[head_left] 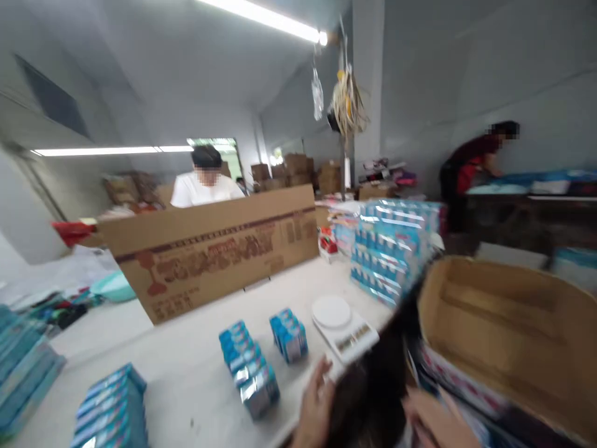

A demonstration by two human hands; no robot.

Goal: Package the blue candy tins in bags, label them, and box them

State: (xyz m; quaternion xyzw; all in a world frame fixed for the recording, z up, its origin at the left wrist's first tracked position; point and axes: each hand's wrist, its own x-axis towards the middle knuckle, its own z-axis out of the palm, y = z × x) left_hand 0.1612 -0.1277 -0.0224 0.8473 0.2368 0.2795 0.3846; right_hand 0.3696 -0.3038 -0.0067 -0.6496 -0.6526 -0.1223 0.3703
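Observation:
My left hand (318,398) is above the table's near edge, fingers loosely stretched and slightly apart, with nothing seen in it. Just beyond its fingertips lies a white digital scale (349,336) with a round plate that bears nothing. A short row of small blue boxes (289,336) stands to the left of the scale, and a longer row of blue boxes (249,368) is beside it. My right hand (438,417) is low, off the table's edge, next to an open cardboard carton (504,323). Motion smears its fingers; whether they hold anything is hidden.
Wrapped blue boxes (392,249) are stacked at the table's right edge. More blue packs (114,410) stand front left. A long cardboard panel (219,249) crosses the table, a person in white (205,183) behind it. Another person (473,162) bends over a table at far right.

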